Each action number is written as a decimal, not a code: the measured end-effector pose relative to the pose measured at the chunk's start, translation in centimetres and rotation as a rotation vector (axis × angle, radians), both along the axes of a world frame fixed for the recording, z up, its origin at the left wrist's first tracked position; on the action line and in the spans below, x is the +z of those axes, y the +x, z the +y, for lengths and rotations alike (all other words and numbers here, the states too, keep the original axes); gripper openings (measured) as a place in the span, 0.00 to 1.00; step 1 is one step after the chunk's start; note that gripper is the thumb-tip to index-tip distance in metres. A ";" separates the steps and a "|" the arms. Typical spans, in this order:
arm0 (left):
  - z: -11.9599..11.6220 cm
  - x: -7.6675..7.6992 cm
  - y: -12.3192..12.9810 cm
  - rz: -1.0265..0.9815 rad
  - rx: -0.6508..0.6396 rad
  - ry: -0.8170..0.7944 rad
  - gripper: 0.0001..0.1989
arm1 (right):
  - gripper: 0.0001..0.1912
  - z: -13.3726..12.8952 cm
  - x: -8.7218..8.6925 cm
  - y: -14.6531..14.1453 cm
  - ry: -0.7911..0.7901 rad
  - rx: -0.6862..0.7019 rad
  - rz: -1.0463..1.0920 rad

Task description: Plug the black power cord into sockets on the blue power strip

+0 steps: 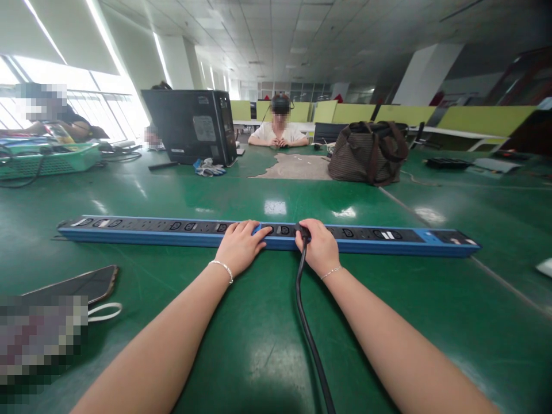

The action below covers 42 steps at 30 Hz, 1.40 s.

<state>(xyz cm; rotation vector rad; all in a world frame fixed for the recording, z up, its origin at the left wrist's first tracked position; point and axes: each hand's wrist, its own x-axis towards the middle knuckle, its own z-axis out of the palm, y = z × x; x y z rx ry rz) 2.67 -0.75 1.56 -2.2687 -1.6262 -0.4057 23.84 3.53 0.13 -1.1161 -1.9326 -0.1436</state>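
Note:
A long blue power strip [371, 247] with a black face and several sockets lies across the green table. My left hand [241, 244] rests on its middle, fingers apart over the top face, holding nothing. Just right of it, my right hand [319, 244] is closed on a black plug [302, 231], which is at the strip's sockets; whether it is fully seated is hidden by the fingers. From the plug a black cable [305, 322] runs down toward the table's near edge, between my forearms.
A phone [73, 284] lies at left. Farther back are a green basket [60, 160], a black computer case [194, 126], gloves [209, 167] and a brown bag [366, 152]. A person [279, 129] sits across the table; another is at far left.

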 end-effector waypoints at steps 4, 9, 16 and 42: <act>0.0 -0.2 0.2 0.014 0.001 0.019 0.19 | 0.13 0.1 -0.1 -0.1 -0.001 -0.032 -0.015; 0.1 -0.3 0.0 0.008 0.000 0.016 0.19 | 0.16 0.1 0.0 0.0 -0.046 -0.063 -0.063; 0.2 -0.2 -0.2 -0.022 -0.018 -0.001 0.20 | 0.16 0.3 0.1 0.3 -0.089 -0.063 -0.095; -0.8 -2.4 2.2 -0.001 0.144 0.076 0.23 | 0.17 0.5 -0.2 0.4 -0.037 -0.059 -0.126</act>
